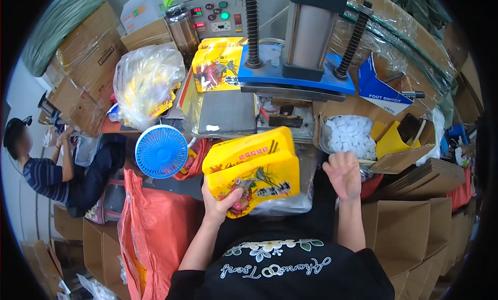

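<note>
My left hand (220, 204) grips a stack of yellow printed packaging pouches (254, 170) in front of my body, its thumb lying across the front pouch. The stack is tilted, and its layers fan apart at the upper edge. To the right, my right hand (343, 176) is raised with its fingers curled in. Whether anything small sits inside those fingers is hidden. Just beyond it stands a clear tub of small white plastic pieces (350, 136). Under the held pouches, part of a clear plastic bag (285, 204) shows near my lap.
A blue-plated press (295, 66) stands ahead, beside more yellow pouches (215, 66). At left are a blue fan (162, 151), a stuffed plastic bag (148, 82) and a red sack (155, 227). Cardboard boxes (397, 232) fill the right. Another person (46, 170) sits far left.
</note>
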A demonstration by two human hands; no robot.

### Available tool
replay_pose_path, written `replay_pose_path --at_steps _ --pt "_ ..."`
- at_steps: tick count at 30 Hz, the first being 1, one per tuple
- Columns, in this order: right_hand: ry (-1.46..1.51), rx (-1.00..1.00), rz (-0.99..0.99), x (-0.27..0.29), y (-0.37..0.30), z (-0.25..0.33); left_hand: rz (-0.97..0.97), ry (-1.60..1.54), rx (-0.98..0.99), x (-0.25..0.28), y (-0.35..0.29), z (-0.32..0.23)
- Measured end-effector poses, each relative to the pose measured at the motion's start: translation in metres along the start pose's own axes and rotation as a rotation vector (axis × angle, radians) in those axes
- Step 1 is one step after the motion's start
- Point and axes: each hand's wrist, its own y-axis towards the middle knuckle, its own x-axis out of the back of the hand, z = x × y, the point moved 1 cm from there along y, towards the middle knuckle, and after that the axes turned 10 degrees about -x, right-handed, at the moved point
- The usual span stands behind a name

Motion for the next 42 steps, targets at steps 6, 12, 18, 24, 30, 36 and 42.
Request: replay_pose_path --at_steps 6,12,18,24,30,36,42 --pt "-0.560 -0.512 -0.250 -0.024 -0.019 -0.093 -0.144 0.362 -0.256 -0.029 -0.001 0.016" --pt "-0.556 -0.594 0.028 -0.029 -0.015 -0.145 -0.218 0.438 -0.223 -0.006 -0.014 0.020" --pt "-0.435 -0.559 0.032 0.006 -0.004 -0.043 -0.195 -0.003 -0.039 0.048 -0.007 0.011" --pt "-1.617 0.392 -0.785 0.037 -0.006 0.148 -0.215 0.256 -0.224 0.071 0.046 -0.035" --pt "-2.571 -0.069 -0.996 0.131 -0.030 0.257 -0.130 0.387 -0.375 0.052 0.161 -0.059" --pt "-2.429 0.127 -0.904 0.119 -0.018 0.235 0.098 0.369 -0.192 0.051 0.251 -0.044" --pt "-2.518 0.155 -0.946 0.111 -0.020 0.230 0.115 0.378 -0.177 0.046 0.319 0.015"
